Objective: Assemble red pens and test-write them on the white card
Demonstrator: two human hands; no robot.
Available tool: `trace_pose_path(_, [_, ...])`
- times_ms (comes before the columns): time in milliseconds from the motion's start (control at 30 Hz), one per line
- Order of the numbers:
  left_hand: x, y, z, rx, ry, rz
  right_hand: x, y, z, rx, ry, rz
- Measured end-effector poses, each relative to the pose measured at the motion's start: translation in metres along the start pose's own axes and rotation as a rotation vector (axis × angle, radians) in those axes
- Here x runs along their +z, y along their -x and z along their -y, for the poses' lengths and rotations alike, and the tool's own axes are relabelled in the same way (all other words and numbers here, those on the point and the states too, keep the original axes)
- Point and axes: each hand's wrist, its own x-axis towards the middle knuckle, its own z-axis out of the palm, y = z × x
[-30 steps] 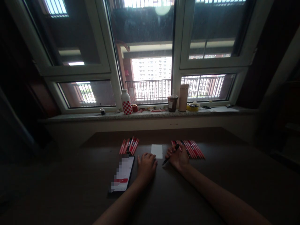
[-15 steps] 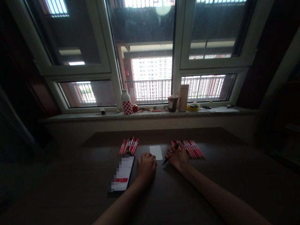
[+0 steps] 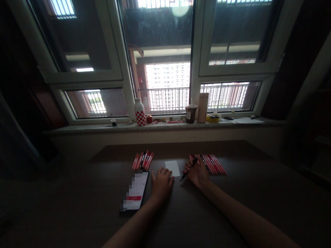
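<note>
Between my two hands a small white card [image 3: 172, 168] lies flat on the dark counter [image 3: 232, 203]. I see my right hand [image 3: 198, 173] with its grip pinched on a black pen [image 3: 188, 169], tip just beside the card. My left hand [image 3: 161, 182] rests palm down, fingers loosely spread, touching the card's near corner. Red pens lie in two rows, left [image 3: 142, 161] and right [image 3: 212, 164]; a phone [image 3: 134, 191] lies by my left hand. Beyond, a windowsill [image 3: 85, 128] under tall windows carries a checked bottle [image 3: 139, 112], a dark cup [image 3: 190, 114] and a tan flask [image 3: 202, 107]; their contents I cannot tell.
</note>
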Motion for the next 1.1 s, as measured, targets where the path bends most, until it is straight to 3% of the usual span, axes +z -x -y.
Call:
trace_pose_path(167, [-0.002,0.0,-0.002,0.001,-0.01,-0.01,-0.007,-0.003,-0.005,-0.011,-0.032,-0.061])
trace_pose_path(267, [-0.002,0.0,-0.001,-0.002,-0.015,-0.01,-0.012,-0.006,-0.011,-0.068,0.07,-0.15])
trace_pose_path(500, [-0.003,-0.002,-0.002,-0.009,-0.021,-0.007,-0.009,-0.005,-0.017,-0.228,0.289,-0.16])
trace_pose_path(933, [-0.001,-0.002,-0.001,-0.01,0.02,0.013,-0.019,-0.008,-0.013,-0.53,1.059,-0.175])
trace_pose_path(1100, [-0.001,-0.001,-0.001,0.005,0.008,-0.006,-0.012,-0.002,-0.008,-0.521,1.138,-0.119])
